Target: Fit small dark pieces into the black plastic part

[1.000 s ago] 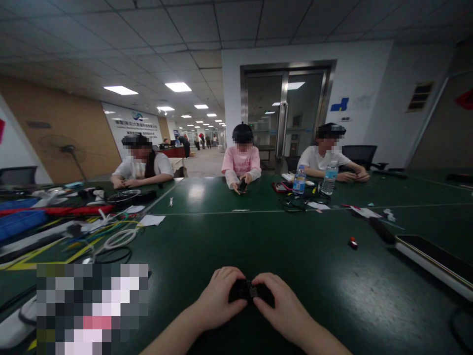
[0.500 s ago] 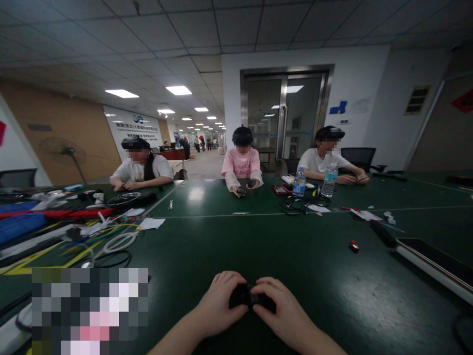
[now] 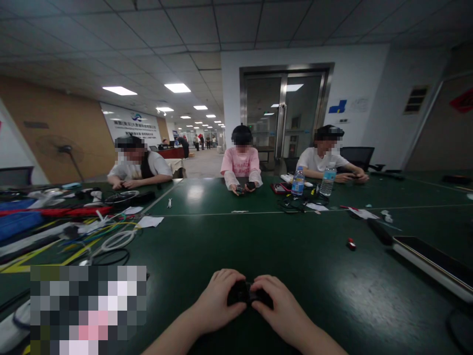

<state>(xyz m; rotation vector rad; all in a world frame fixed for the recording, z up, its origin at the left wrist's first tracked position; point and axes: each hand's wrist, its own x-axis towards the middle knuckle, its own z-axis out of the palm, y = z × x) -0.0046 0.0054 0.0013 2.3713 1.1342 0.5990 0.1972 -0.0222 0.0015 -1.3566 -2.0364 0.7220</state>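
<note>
My left hand (image 3: 218, 301) and my right hand (image 3: 281, 304) meet low in the middle of the view, just over the green tabletop (image 3: 207, 246). Between them is a small black object (image 3: 244, 295), gripped from either side with bent fingers and thumbs. The fingers cover much of it, so its kind and whether it is one piece or two cannot be made out. Both thumbs point inward along its near side.
A red-and-dark small item (image 3: 351, 244) and a flat black-topped device (image 3: 432, 261) lie to the right. Cables (image 3: 118, 240) and tools crowd the left. Bottles (image 3: 298, 181) stand farther back. Three people sit across the table, one holding dark pieces (image 3: 250, 186).
My hands keep nearly the same grip on the black object. The view has shifted slightly. Across the table, the person at the left has moved their head a little leftward.
</note>
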